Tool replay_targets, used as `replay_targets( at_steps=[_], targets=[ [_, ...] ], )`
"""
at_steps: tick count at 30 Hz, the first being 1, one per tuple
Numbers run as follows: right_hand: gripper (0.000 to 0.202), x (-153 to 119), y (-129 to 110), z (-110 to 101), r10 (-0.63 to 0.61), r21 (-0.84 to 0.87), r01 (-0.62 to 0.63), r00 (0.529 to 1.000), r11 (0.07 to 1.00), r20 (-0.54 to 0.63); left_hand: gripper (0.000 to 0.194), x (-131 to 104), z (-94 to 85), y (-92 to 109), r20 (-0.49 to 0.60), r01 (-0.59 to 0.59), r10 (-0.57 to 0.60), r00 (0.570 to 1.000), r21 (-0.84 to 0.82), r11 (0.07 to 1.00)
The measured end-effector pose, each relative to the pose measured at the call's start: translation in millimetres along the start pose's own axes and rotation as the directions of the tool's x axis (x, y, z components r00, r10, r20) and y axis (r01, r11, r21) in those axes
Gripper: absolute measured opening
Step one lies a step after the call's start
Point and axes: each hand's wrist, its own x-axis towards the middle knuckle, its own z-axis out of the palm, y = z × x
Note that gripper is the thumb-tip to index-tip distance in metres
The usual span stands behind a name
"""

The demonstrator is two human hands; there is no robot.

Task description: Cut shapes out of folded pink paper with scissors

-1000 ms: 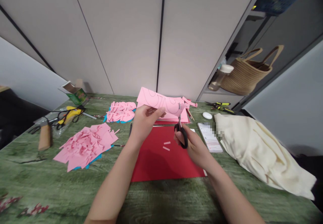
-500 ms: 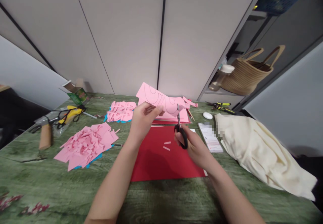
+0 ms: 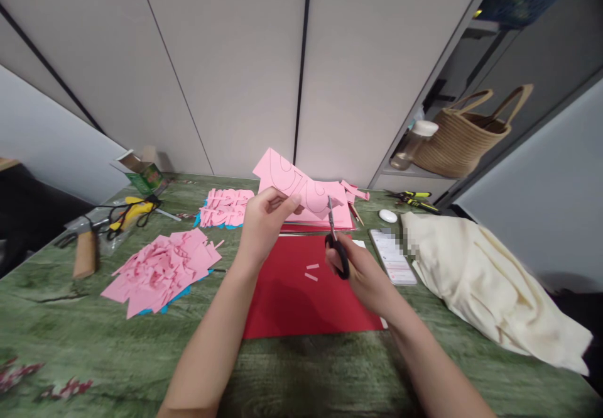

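Note:
Between the thumb and fingers of my left hand (image 3: 269,220) is a sheet of pink paper (image 3: 294,182) with curved outlines drawn on it, raised above the table. My right hand (image 3: 355,261) is closed around the black handles of a pair of scissors (image 3: 335,245). Their blades point up and meet the paper's right edge. Under both hands lies a red sheet (image 3: 301,305) with small pink strips (image 3: 311,276) on it. More pink paper (image 3: 342,217) lies behind the held sheet, partly hidden by it.
Pink scraps (image 3: 164,267) and cut pink pieces (image 3: 226,207) lie on the left, near a yellow-handled tool (image 3: 132,214) and a green box (image 3: 146,173). On the right are a phone (image 3: 392,258), a white oval object (image 3: 387,216), pliers (image 3: 414,198) and a cream cloth (image 3: 485,280).
My left hand and the pink paper have shifted slightly up and to the left. The scissors have moved slightly left along the paper's right edge.

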Motion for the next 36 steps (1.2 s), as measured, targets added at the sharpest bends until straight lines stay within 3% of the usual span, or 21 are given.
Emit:
replay_targets(
  at_steps=[23,31,36],
  targets=[
    [0.023,1.5,-3.2,-1.7,0.043,0.034,-0.045,0.997,0.998,0.057,0.018,7.3,-6.2,-6.7,-0.018,-0.033,0.033,0.999,-0.013,0.999],
    [0.034,-2.4,-7.2,-18.4,-0.008,0.223,-0.065,0.950,0.973,0.313,0.018,13.1,-8.4,-19.1,0.012,-0.009,0.010,1.000,-0.125,0.992],
    [0.040,-5.0,-6.8,-38.5,-0.002,0.139,-0.049,0.937,0.989,0.349,0.017,15.9,-11.5,-23.4,0.013,-0.004,0.005,1.000,-0.144,0.990]
  ],
)
